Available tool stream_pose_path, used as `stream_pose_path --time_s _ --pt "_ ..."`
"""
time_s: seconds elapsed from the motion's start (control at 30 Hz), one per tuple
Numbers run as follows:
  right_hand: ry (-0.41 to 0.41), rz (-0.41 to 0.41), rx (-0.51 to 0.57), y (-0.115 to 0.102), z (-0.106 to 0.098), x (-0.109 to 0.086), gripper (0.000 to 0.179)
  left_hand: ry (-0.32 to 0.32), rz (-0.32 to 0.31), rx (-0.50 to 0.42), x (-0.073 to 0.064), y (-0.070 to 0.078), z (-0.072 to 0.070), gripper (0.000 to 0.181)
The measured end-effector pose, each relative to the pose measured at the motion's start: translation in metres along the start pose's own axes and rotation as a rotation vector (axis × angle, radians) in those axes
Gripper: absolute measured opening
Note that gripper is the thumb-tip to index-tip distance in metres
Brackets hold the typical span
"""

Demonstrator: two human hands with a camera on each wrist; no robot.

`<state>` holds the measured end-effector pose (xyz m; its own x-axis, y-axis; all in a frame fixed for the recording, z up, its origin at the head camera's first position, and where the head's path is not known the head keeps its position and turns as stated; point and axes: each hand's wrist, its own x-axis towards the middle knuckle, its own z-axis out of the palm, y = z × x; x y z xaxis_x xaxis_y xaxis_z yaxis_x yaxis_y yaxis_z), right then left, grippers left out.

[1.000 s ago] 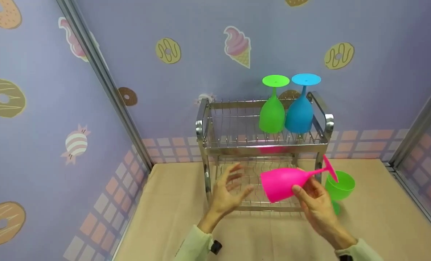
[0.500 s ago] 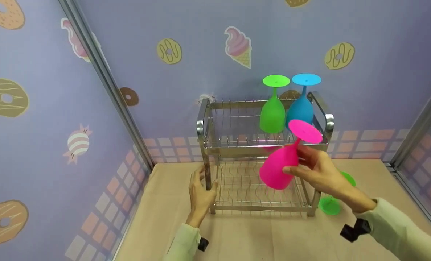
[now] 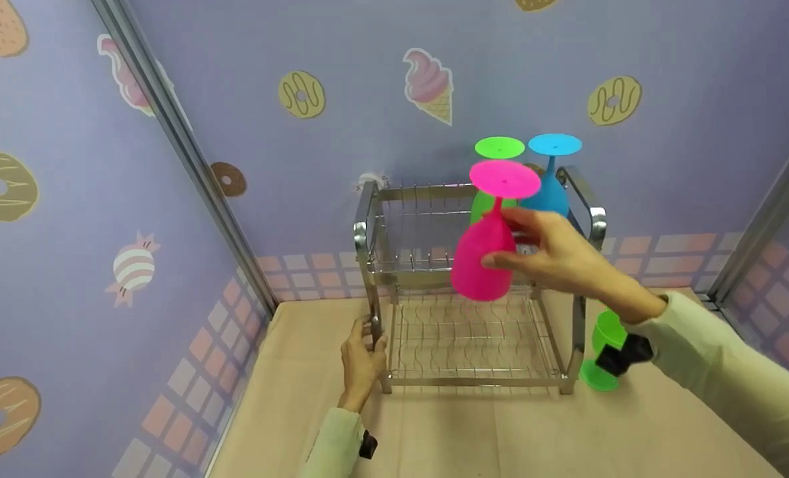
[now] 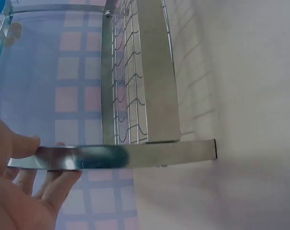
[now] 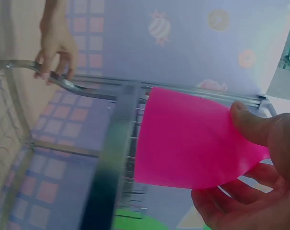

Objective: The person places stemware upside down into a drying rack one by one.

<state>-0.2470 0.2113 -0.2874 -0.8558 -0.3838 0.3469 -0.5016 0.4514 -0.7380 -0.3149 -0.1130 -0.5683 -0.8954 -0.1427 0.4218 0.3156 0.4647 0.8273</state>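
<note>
R hand clamped pink goblet nr stem, prob best spot, seemed light n stiff; L hand gripped left rack post.

The person wears long, pale greenish-cream sleeves that end in plain cuffs at the wrists, leaving the left hand and the right hand bare. The right sleeve shows more of its length, the cloth smooth with soft creases and greyer shading lower down; the left sleeve is cut off by the frame's edge. At the left cuff sits a small black block; the right cuff carries a larger, angular black mount, seemingly of two joined pieces.
</note>
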Motion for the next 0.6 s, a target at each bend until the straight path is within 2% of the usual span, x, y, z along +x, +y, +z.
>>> stream_pose_path --time_s 0.17,0.3,0.43,0.6 --pt "0.004 0.027 -0.015 -0.021 -0.012 0.028 0.049 -0.058 -0.013 -0.016 0.002 0.0 -0.003 0.044" --pt "0.02 0.045 -0.008 -0.032 -0.012 0.052 0.047 -0.054 -0.002 -0.011 0.001 0.0 -0.004 0.044" --pt "0.023 0.066 -0.023 -0.036 -0.005 0.074 0.05 -0.049 0.008 -0.008 0.001 0.0 -0.004 0.044" --pt "0.043 0.068 -0.047 -0.029 0.005 0.097 0.05 -0.06 0.008 -0.002 0.002 -0.001 -0.003 0.044"
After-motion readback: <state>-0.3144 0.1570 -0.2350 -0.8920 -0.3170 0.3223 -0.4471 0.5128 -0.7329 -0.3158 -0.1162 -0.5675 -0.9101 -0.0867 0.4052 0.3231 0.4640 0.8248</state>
